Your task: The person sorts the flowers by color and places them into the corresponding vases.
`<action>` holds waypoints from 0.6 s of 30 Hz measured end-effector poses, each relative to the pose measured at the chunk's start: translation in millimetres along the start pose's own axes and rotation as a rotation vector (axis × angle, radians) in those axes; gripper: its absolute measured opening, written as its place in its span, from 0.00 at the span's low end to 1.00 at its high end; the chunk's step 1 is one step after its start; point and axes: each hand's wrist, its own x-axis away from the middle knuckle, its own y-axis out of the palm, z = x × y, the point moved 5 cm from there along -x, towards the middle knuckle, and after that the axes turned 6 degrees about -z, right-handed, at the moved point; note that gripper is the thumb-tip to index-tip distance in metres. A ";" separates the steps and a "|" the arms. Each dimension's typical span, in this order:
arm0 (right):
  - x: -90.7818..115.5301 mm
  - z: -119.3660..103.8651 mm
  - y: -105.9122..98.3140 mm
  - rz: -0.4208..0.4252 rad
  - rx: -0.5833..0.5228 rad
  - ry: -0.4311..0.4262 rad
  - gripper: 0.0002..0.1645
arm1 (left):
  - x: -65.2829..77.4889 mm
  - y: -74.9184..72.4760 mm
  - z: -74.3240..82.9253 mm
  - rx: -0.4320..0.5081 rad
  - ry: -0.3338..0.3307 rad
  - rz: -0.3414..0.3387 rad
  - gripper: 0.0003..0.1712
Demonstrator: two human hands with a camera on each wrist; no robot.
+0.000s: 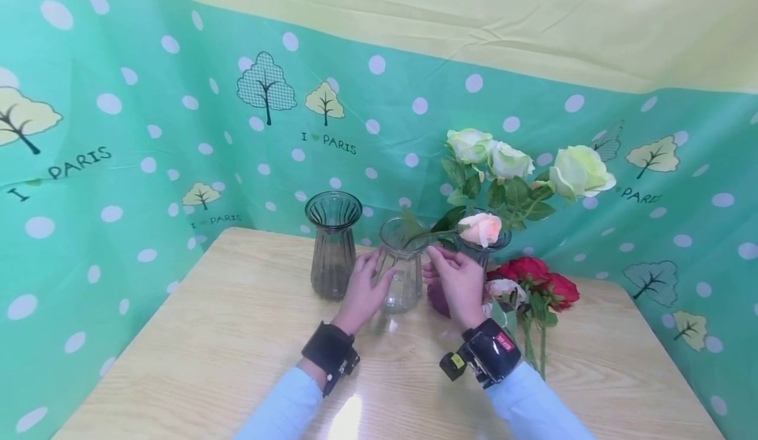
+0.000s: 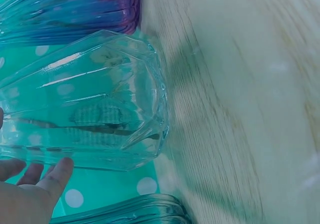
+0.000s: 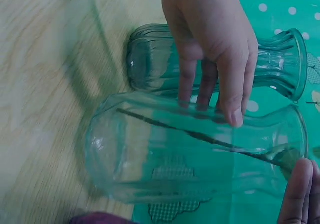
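Note:
A clear glass vase (image 1: 403, 282) stands upright on the table between both hands. One pale pink rose (image 1: 482, 229) leans out over its rim to the right, with the dark stem (image 3: 200, 136) slanting down inside the glass. My left hand (image 1: 364, 289) is at the vase's left side, thumb toward the front and fairly straight fingers (image 3: 187, 76) reaching to the glass. On the other side, my right hand (image 1: 456, 279) has its fingertips right at the rim, below the rose head. The right wrist view shows only two of its fingers (image 3: 299, 186), extended side by side.
A grey ribbed vase (image 1: 333, 249) stands to the left. Behind my right hand, another grey vase (image 1: 503, 239) overlaps several white-green roses (image 1: 512, 160). Red roses (image 1: 533, 272) and a purple bloom (image 1: 438, 298) lie on the table (image 1: 237, 335) at right. A green dotted cloth hangs behind.

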 end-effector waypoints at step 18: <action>43.4 -7.1 -92.4 -0.020 0.178 0.126 0.22 | -1.0 1.1 -2.2 0.008 -0.016 -0.017 0.36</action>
